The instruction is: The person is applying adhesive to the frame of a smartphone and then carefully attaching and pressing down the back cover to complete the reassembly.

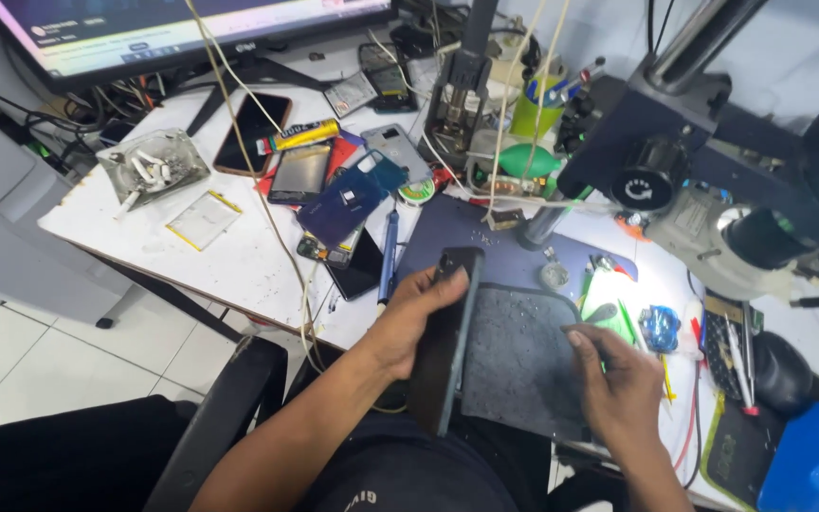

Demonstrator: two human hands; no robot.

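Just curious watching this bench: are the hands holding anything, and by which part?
The left hand grips a dark slim rectangular phone on edge, near its upper end. The right hand rests on the grey mat; whether its fingers hold something cannot be told.

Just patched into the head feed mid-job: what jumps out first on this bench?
The left hand stands a dark phone on edge over the grey work mat at the front of the bench, while the right hand rests on the mat's right side. Beyond it, a large microscope looms at the upper right. A heap of phones and back covers litters the white table on the left.
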